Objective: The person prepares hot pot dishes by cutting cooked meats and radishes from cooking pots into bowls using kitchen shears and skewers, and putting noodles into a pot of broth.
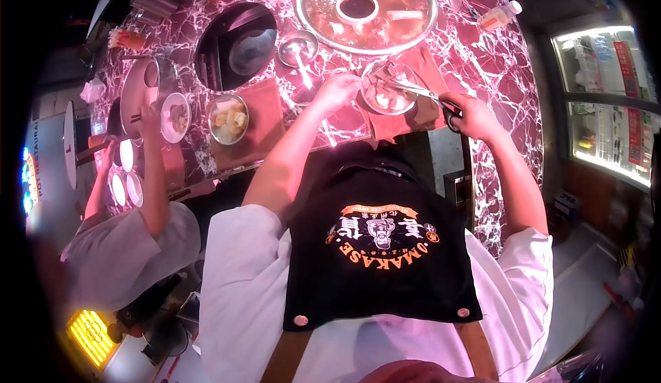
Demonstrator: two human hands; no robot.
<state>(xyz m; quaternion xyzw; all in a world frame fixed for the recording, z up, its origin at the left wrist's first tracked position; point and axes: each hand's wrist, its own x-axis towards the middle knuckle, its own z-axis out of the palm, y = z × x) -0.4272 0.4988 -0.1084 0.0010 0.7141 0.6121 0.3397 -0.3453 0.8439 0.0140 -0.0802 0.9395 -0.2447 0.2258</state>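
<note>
A metal bowl (387,111) holding pieces of meat or offal sits on a brown cloth in front of me. My right hand (471,116) is closed round the black handles of a pair of scissors (423,92), whose blades reach over the food in the bowl. At the bowl's left rim, my left hand (339,92) has its fingers pressed together on the edge. Its fingertips are small and overlit, so their exact grip is hard to see.
Beyond the bowl stands a large round pot (306,21) of simmering food. A ladle (298,49), a dark round opening (206,52) and a filled bowl (229,135) lie leftward. A co-worker's hands (148,118) work beside a plate (176,118). A bottle (500,16) lies right.
</note>
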